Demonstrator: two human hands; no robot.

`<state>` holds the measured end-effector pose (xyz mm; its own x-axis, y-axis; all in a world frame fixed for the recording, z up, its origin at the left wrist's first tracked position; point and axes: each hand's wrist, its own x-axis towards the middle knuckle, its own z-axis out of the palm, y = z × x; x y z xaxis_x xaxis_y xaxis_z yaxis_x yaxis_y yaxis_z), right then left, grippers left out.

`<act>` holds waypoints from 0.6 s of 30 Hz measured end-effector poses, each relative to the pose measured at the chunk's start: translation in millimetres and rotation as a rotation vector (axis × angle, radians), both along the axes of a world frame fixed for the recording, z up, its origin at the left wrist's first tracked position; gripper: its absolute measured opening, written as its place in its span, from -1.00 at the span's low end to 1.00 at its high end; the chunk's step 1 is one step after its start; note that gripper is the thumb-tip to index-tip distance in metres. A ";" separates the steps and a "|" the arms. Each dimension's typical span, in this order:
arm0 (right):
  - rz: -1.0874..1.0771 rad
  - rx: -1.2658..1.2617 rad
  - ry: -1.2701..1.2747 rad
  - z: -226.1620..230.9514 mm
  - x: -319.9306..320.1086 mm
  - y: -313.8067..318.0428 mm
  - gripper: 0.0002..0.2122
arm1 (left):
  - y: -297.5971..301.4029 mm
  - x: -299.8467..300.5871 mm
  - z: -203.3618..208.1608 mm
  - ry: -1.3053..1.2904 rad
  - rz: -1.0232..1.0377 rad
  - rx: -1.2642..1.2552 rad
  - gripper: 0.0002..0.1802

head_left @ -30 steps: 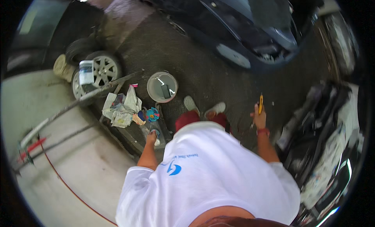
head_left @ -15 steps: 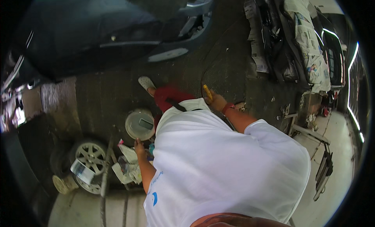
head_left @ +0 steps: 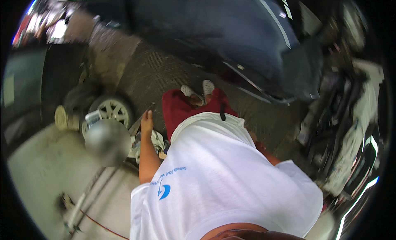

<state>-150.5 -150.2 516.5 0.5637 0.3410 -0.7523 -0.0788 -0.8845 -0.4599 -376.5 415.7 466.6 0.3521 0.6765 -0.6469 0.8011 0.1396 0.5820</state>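
Note:
My left hand (head_left: 147, 122) hangs beside my left hip over the floor, its fingers stretched out and slightly apart. Close to its fingertips is a small dark thin shape (head_left: 151, 105); I cannot make out whether they touch. Just below the hand lie crumpled papers and wrappers (head_left: 157, 140). My right hand (head_left: 252, 137) is down at my right hip, mostly hidden behind the white shirt (head_left: 231, 157). Only a bit of skin shows there, so its fingers and anything in them are out of sight.
A dark car body (head_left: 206, 29) stands ahead of my feet. To the left are a spoked car wheel (head_left: 112, 108) and a blurred round grey shape (head_left: 108, 143) I cannot identify. Newspaper-covered car parts (head_left: 348, 145) line the right. A long pole (head_left: 84, 194) lies at lower left.
I have turned right, so the car now extends further right in view. My right hand, which held a yellow-handled object, has dropped behind the shirt. The bucket near my left hand is no longer recognisable.

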 end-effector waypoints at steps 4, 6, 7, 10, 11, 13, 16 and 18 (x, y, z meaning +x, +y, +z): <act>-0.032 -0.079 -0.011 -8.8 11.8 56.5 -0.38 | 7.4 -19.6 -3.6 0.106 0.020 -0.038 -0.19; -0.042 -0.091 -0.025 -15.2 13.5 97.3 -0.38 | 26.7 -45.7 -26.6 0.151 -0.009 -0.115 -0.18; -0.055 -0.095 -0.028 -17.7 10.9 120.3 -0.39 | 39.9 -69.0 -49.9 0.168 -0.015 -0.191 -0.17; -0.102 -0.114 -0.076 -25.9 -11.5 187.8 -0.39 | 77.9 -84.2 -43.3 0.227 0.004 -0.185 -0.19; -0.103 -0.115 -0.093 -31.8 -15.2 214.0 -0.39 | 98.4 -88.6 -34.4 0.260 0.015 -0.200 -0.19; -0.109 -0.127 -0.114 -38.4 -34.0 258.0 -0.39 | 149.4 -118.6 -32.4 0.297 0.017 -0.239 -0.20; -0.078 -0.107 -0.155 -46.9 -68.5 328.0 -0.39 | 251.6 -195.9 -33.5 0.228 0.142 -0.255 -0.20; -0.068 -0.081 -0.199 -54.4 -94.0 373.9 -0.40 | 321.1 -235.7 -27.4 0.129 0.309 -0.257 -0.19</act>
